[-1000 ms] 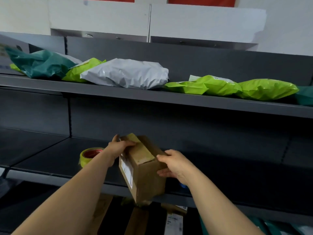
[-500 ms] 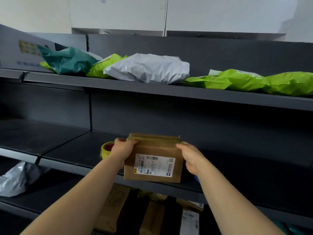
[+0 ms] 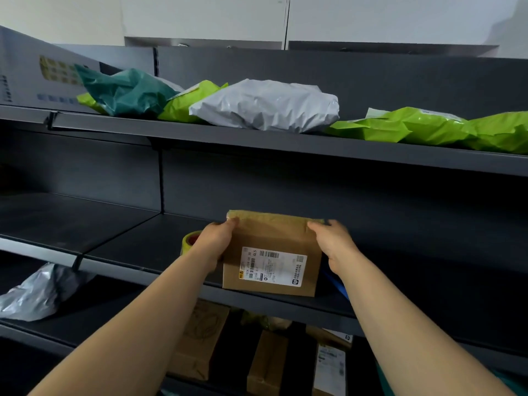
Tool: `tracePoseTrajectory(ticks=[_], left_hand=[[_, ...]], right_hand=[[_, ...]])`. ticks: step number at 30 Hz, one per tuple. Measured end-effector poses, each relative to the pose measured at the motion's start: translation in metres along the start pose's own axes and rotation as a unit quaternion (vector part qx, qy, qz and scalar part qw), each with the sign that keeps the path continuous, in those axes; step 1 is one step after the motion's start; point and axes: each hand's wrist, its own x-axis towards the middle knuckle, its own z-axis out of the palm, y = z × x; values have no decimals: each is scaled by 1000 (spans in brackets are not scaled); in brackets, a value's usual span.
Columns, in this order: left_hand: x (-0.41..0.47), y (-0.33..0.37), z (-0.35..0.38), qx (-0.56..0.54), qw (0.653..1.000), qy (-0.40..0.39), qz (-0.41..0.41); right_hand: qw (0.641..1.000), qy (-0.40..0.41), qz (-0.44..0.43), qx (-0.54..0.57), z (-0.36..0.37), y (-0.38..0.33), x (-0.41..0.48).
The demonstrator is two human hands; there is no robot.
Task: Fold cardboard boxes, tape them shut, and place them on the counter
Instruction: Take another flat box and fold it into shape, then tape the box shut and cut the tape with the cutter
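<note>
A small brown cardboard box (image 3: pixel 274 241) with a taped top and a white shipping label on its near face stands at the front edge of the dark middle shelf (image 3: pixel 128 247). My left hand (image 3: pixel 215 242) grips its left side, fingers curled over the top corner. Gripping the right side in the same way is my right hand (image 3: pixel 333 244). A yellow tape roll (image 3: pixel 190 240) lies on the shelf just left of the box, partly hidden behind my left hand.
The upper shelf (image 3: pixel 257 138) carries green, teal and grey poly mailer bags (image 3: pixel 265 105). A grey bag (image 3: pixel 40 290) lies on the lower left shelf. Several cardboard boxes (image 3: pixel 200 338) stand below the middle shelf. A blue object (image 3: pixel 338 284) shows behind my right wrist.
The box turned from end-on to label-facing and came level onto the shelf edge. Both hands shifted to its two sides. The view rose and panned left.
</note>
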Motion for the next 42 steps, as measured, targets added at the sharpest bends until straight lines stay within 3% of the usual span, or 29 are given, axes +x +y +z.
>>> tracePoseTrajectory(ticks=[6,11,17,21,25,29,36,42], left_hand=[[14,11,-55,1,999,15,37],[28,6,-117,21,999,12,35],[41,-23,-177,38,999,1,12],[52,-41,-201,40,999,-15,-5],[64,-58,-214,17,999,-35,-24],[76,-70,-216,-13,998,-54,-34],[85,-86,-215,-27,997,-73,4],[77,-86,-216,-21,994,-88,54]], right_hand=[[975,101,-172,-96,27,-21,-20],[960,33,-251,-121,87,-38,-54],[945,-111,-206,-228,190,-19,-57],[899,-129,-177,-379,233,0,-42],[878,-156,-101,-442,251,17,-21],[853,-149,-89,-492,258,27,-8],[887,-133,-94,-433,257,25,-20],[936,-167,-110,-288,249,4,-53]])
